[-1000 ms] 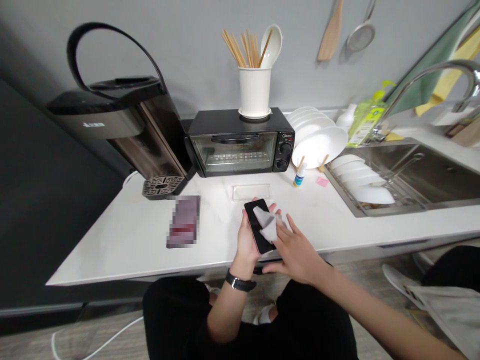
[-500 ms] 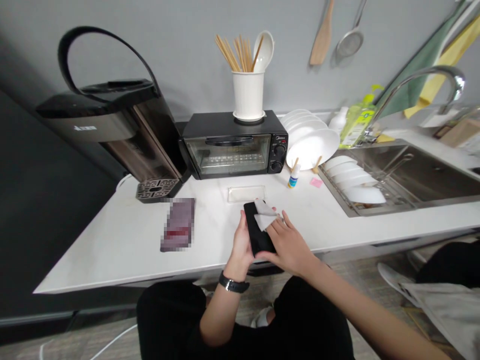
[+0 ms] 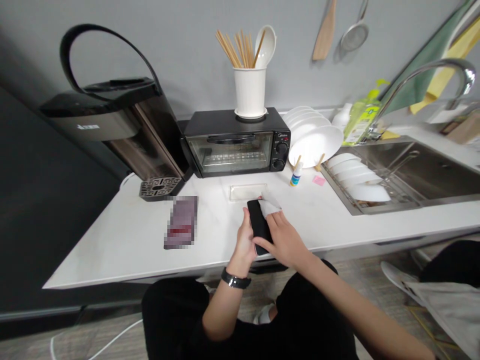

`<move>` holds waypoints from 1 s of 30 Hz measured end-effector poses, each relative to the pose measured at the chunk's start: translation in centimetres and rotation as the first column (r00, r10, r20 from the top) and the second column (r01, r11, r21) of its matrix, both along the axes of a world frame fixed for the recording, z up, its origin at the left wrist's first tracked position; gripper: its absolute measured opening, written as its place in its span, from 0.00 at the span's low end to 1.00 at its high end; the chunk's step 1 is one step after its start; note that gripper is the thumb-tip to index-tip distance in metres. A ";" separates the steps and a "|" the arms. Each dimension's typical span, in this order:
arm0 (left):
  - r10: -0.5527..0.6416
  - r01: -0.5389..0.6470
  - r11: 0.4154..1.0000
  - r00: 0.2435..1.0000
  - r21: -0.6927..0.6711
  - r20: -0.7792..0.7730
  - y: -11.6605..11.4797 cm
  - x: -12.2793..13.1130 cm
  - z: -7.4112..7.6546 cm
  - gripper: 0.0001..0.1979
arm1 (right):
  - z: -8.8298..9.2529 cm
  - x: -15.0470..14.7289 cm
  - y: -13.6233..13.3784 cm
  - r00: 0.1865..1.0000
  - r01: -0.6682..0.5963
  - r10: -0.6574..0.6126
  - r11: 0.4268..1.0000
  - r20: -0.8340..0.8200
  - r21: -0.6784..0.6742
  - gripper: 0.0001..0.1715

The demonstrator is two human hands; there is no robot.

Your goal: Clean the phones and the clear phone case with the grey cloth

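My left hand (image 3: pixel 243 243) is wrapped round the left side of a black smartphone (image 3: pixel 258 222), which it holds above the counter's front edge. Pressed over the phone's right side, my right hand (image 3: pixel 285 236) has a light grey cloth (image 3: pixel 269 206) under its fingers, and its thumb lies across the screen. Just beyond the phone lies a clear, shallow rectangular case (image 3: pixel 248 192). A small spray bottle (image 3: pixel 296 175) with a blue label stands behind my right hand, beside a pink slip (image 3: pixel 318 180). To the left, a purple, blurred-out flat object (image 3: pixel 182 222) lies on the counter.
A black toaster oven (image 3: pixel 234 150) stands at the back, with a white chopstick holder (image 3: pixel 249 92) on top. Left of it is a tall water dispenser (image 3: pixel 123 125). White plates (image 3: pixel 317 145) and a sink (image 3: pixel 442 172) holding bowls are on the right. A seated person's leg (image 3: pixel 450 262) shows lower right.
My right hand has slid to the phone's right edge with the cloth, and its thumb now reaches further over the screen. The view has shifted slightly.
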State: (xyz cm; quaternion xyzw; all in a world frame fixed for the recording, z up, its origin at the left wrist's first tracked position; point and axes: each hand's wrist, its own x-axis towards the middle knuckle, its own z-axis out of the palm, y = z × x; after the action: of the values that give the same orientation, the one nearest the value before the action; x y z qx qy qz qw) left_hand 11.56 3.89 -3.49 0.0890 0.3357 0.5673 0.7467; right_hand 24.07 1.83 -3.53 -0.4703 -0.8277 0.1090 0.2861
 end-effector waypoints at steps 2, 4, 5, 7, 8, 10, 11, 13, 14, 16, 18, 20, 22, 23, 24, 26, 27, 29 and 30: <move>0.038 -0.038 0.999 0.999 0.011 0.012 0.0 -0.1 0.1 0.28 | 0.2 -0.8 0.6 0.992 -0.006 0.000 0.999 -0.123 -0.054 0.25; 0.076 -0.079 0.995 0.996 0.057 0.052 0.2 -0.2 0.0 0.28 | 0.2 -1.3 -0.4 0.966 -0.022 -0.014 0.991 -0.259 -0.135 0.20; 0.081 -0.086 0.993 0.994 0.079 0.073 0.3 -0.3 -0.2 0.29 | 0.1 -1.4 -1.3 0.949 -0.027 -0.032 0.983 -0.315 -0.181 0.18; 0.045 -0.057 0.993 0.993 0.105 0.113 0.4 -0.4 -0.5 0.32 | -0.2 -0.9 -3.6 0.916 -0.020 -0.084 0.967 -0.392 -0.255 0.15; 0.010 -0.025 0.994 0.991 0.111 0.130 0.4 -0.5 -0.7 0.33 | -0.4 -0.6 -4.5 0.904 -0.009 -0.112 0.960 -0.412 -0.281 0.13; -0.042 0.024 0.992 0.988 0.126 0.146 0.4 -0.5 -0.9 0.35 | -0.6 0.1 -5.4 0.890 0.030 -0.169 0.949 -0.423 -0.315 0.13; -0.058 0.039 0.990 0.988 0.133 0.145 0.4 -0.5 -1.0 0.35 | -0.6 0.3 -5.3 0.888 0.050 -0.191 0.944 -0.419 -0.326 0.14; -0.070 0.052 0.989 0.989 0.135 0.131 0.4 -0.4 -1.0 0.33 | -0.7 0.2 -4.0 0.891 0.081 -0.217 0.940 -0.400 -0.331 0.16; -0.055 0.039 0.991 0.991 0.129 0.119 0.4 -0.3 -1.0 0.32 | -0.7 -0.2 -3.2 0.898 0.099 -0.219 0.945 -0.382 -0.310 0.15; -0.006 -0.007 0.993 0.994 0.115 0.110 0.5 -0.2 -0.8 0.29 | -0.7 -1.4 -1.8 0.931 0.130 -0.192 0.969 -0.309 -0.211 0.16; 0.026 -0.038 0.995 0.991 0.091 0.130 0.6 -0.2 -0.8 0.28 | -0.8 -2.6 -1.5 0.975 0.114 -0.127 0.990 -0.185 -0.077 0.18; 0.006 -0.020 0.997 0.985 0.079 0.173 0.7 -0.4 -0.8 0.29 | -0.8 -3.3 -2.3 0.998 0.033 -0.033 0.999 -0.051 0.006 0.21; -0.029 0.012 0.996 0.978 0.083 0.206 0.6 -0.6 -0.9 0.30 | -0.7 -3.0 -3.4 0.997 -0.069 0.068 0.997 0.047 0.021 0.25; -0.053 0.034 0.995 0.974 0.089 0.220 0.7 -0.6 -1.0 0.30 | -0.6 -2.6 -3.6 0.991 -0.104 0.102 0.994 0.087 0.021 0.27; -0.074 0.054 0.995 0.970 0.090 0.231 0.7 -0.7 -1.1 0.30 | -0.3 -2.1 -3.5 0.987 -0.115 0.111 0.993 0.119 0.027 0.30; -0.090 0.076 0.995 0.967 0.066 0.240 0.8 -0.6 -1.3 0.30 | 0.2 -1.3 -2.2 0.985 -0.069 0.058 0.996 0.166 0.062 0.34; -0.076 0.067 0.997 0.970 0.049 0.232 0.8 -0.6 -1.4 0.29 | 0.5 -1.2 -1.2 0.984 -0.025 0.009 0.996 0.179 0.084 0.36; -0.022 0.019 1.000 0.981 0.019 0.195 0.8 -0.6 -1.4 0.28 | 1.0 -1.5 0.7 0.980 0.036 -0.057 0.993 0.191 0.110 0.40; 0.005 -0.008 1.000 0.984 0.016 0.178 0.8 -0.7 -1.3 0.27 | 1.1 -1.9 1.2 0.979 0.016 -0.037 0.994 0.198 0.107 0.42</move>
State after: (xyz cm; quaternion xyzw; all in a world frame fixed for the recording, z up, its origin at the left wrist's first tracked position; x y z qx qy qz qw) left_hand 10.90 4.66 -4.82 0.0432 0.2632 0.5783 0.7710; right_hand 22.18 3.03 -2.40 -0.4740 -0.8506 0.0139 0.2273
